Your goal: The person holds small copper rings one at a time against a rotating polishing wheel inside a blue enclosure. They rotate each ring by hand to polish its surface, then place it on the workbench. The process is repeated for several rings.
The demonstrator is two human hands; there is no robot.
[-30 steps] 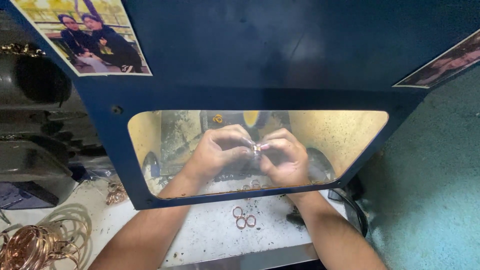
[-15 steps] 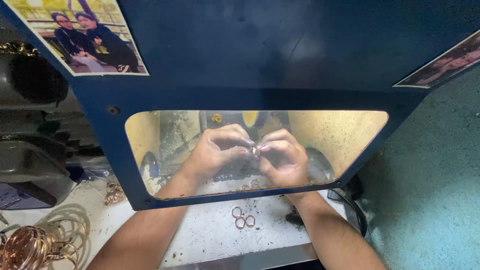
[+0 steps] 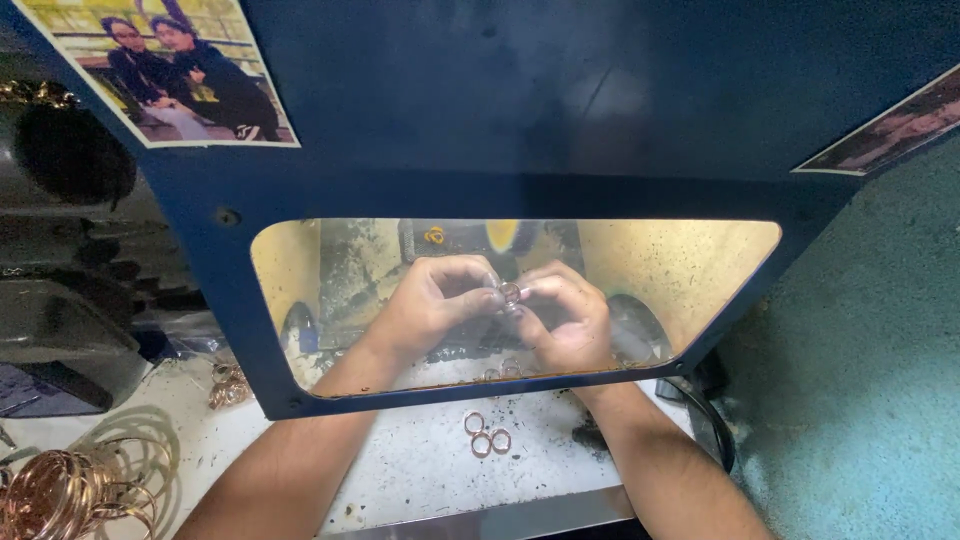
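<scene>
Three small copper-coloured rings point(image 3: 486, 436) are lying loose on the speckled white bench point(image 3: 400, 470) nearest the camera, between the person's forearms, and appear to be either finished or waiting their turn; which, the view is not telling. To the left, a bundle of coiled copper wire point(image 3: 55, 490) is resting at the bench's edge, with a smaller tangle of wire point(image 3: 228, 383) lying farther back. Beyond the rings, both hands are working behind the yellowish window point(image 3: 690, 270) of a blue shield point(image 3: 600, 110). The left hand point(image 3: 425, 305) and the right hand point(image 3: 565, 320) are meeting fingertip to fingertip, each pinching one small ring point(image 3: 509, 293) held up between them, so the work on this piece looks to be under way rather than done. More rings seem to be lying on the bench below the hands. Two photographs point(image 3: 165, 70) are sticking to the shield above, a teal wall point(image 3: 870, 350) is rising at right, and dark bins point(image 3: 60, 330) are standing at left.
</scene>
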